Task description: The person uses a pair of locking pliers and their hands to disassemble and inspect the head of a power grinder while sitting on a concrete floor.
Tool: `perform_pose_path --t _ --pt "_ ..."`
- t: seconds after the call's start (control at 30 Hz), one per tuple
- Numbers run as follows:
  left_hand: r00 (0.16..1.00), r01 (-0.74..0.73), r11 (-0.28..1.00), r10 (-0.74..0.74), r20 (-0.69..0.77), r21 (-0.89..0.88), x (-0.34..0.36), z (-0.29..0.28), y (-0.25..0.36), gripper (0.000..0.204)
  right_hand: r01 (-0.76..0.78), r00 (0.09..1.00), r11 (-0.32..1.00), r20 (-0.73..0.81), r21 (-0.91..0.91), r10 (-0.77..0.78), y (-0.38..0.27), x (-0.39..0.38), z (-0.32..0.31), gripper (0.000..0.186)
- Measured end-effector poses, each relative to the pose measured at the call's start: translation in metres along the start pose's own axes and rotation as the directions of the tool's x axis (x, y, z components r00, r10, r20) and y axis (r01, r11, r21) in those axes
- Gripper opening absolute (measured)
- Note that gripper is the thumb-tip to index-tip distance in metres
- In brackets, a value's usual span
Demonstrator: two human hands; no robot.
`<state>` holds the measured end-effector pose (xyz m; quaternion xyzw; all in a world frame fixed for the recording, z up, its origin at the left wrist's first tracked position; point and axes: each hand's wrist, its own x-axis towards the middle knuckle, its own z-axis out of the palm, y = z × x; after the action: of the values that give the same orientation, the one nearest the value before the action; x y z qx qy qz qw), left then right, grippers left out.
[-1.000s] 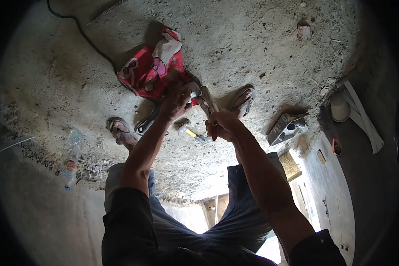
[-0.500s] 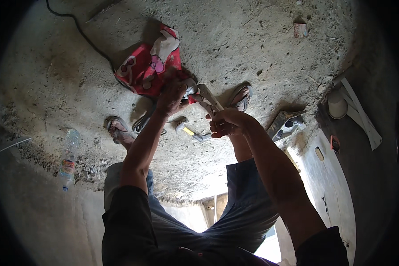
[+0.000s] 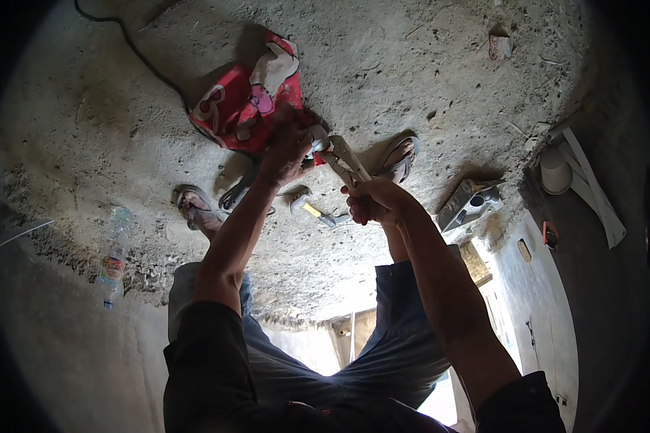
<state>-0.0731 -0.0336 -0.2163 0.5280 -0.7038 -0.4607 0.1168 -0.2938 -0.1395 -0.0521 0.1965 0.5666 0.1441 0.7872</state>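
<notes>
My left hand (image 3: pixel 285 155) is closed around a small grey fitting (image 3: pixel 318 141) over a crumpled red printed bag (image 3: pixel 235 108) with pink and white shapes. My right hand (image 3: pixel 372 198) grips long metal locking pliers (image 3: pixel 347 159), whose jaws are at the fitting. Below them, between my sandalled feet, a hammer (image 3: pixel 314 209) with a yellow band lies on the rough concrete floor (image 3: pixel 368 86). A coil of black cable (image 3: pixel 238 191) is beside my left forearm, partly hidden.
A plastic bottle (image 3: pixel 114 267) stands out at the left. A black cable (image 3: pixel 144 54) crosses the upper left. At right are a metal tool or box (image 3: pixel 469 206), an orange-handled tool (image 3: pixel 549 234), a white cylindrical container (image 3: pixel 555 173), white strips (image 3: pixel 592 187) and a small rubble piece (image 3: pixel 500 47).
My right hand and forearm have shifted slightly right since a second ago, its fingers rearranged on the pliers' handles. My left hand stays on the fitting with little visible movement.
</notes>
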Motion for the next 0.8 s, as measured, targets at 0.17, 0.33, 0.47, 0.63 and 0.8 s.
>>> perform_pose_path --t 0.17,0.33,0.47,0.63,0.8 --pt "1.000 0.005 1.000 -0.005 0.012 -0.023 0.001 0.000 0.001 0.074 0.040 0.999 0.998 -0.034 -0.047 -0.042 0.003 0.002 0.004 0.030" --pt "1.000 -0.014 1.000 0.014 -0.011 0.019 -0.001 0.001 0.004 0.076 0.053 0.997 0.996 -0.049 -0.068 -0.056 0.004 -0.001 0.007 0.030" --pt "1.000 0.005 1.000 -0.005 0.024 -0.030 0.004 -0.001 0.003 0.078 0.087 0.996 0.995 -0.016 -0.050 -0.088 0.005 0.001 0.004 0.028" --pt "0.999 -0.046 0.999 0.046 0.010 -0.004 -0.001 -0.007 0.007 0.077 0.078 0.995 0.995 -0.062 -0.058 -0.082 0.015 0.005 0.000 0.027" --pt "0.999 -0.008 0.999 0.010 0.054 -0.035 0.004 -0.016 0.016 0.075 0.092 0.996 0.995 -0.010 -0.032 -0.093 0.019 0.003 -0.004 0.027"
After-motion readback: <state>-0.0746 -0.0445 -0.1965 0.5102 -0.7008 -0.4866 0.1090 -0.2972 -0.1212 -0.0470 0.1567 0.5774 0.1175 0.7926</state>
